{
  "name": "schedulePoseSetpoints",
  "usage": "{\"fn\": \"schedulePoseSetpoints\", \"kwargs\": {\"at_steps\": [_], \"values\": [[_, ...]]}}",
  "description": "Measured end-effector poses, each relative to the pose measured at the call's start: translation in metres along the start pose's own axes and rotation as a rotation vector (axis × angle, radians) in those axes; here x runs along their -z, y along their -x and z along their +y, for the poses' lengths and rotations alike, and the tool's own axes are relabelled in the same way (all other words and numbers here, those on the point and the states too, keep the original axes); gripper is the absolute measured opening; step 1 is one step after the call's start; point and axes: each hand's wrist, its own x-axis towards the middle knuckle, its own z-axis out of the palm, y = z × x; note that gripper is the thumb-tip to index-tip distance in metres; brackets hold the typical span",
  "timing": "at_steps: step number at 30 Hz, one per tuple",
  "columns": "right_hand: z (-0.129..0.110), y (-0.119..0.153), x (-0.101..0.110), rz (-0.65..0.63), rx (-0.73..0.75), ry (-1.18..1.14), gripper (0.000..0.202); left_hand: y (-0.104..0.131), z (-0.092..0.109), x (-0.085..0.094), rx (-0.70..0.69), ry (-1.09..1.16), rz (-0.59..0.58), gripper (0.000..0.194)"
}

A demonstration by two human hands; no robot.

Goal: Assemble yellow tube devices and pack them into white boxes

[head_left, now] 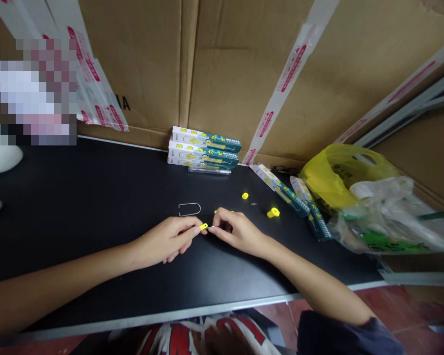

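My left hand pinches a small yellow plastic piece with a hole between thumb and forefinger. Against its end, my right hand grips a thin metal wire with the fingertips. Whether wire and yellow piece are joined cannot be seen. Beyond the left hand lies a bent U-shaped wire. Part of another yellow piece shows behind the right fingers. To the right are a small yellow cap, a small spring and a larger yellow plug.
Stacked printed boxes stand at the back of the black table, with a clear tube before them. Two more boxes lie right, beside yellow and clear plastic bags. Cardboard walls the back.
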Motion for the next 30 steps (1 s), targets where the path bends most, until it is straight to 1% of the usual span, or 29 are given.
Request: {"fn": "schedulePoseSetpoints", "kwargs": {"at_steps": [3,7,10,13,18,22,26,30], "values": [[0.000,0.001,-0.001,0.019,0.076,0.086,0.016,0.000,-0.002,-0.001,-0.014,0.021,-0.001,0.033],[0.000,0.001,-0.002,0.057,0.225,0.269,0.020,0.000,-0.002,-0.001,-0.011,0.030,-0.003,0.029],[0.000,0.001,-0.002,0.044,0.281,0.373,0.022,0.000,0.001,0.001,0.006,0.040,-0.028,0.030],[0.001,0.003,-0.003,0.016,0.258,0.330,0.021,0.000,0.003,0.002,0.001,-0.017,-0.039,0.030],[0.003,0.002,-0.005,-0.023,0.157,0.176,0.015,-0.001,0.002,0.003,-0.081,-0.171,0.001,0.030],[0.006,-0.002,-0.007,-0.003,0.176,0.151,0.016,-0.002,0.002,0.005,-0.129,-0.243,0.022,0.031],[0.011,-0.002,-0.013,0.048,0.209,0.121,0.021,-0.002,0.007,0.007,-0.081,-0.257,-0.003,0.030],[0.017,-0.002,-0.019,0.070,0.210,0.111,0.023,0.000,0.010,0.009,0.002,-0.204,-0.060,0.032]]}}
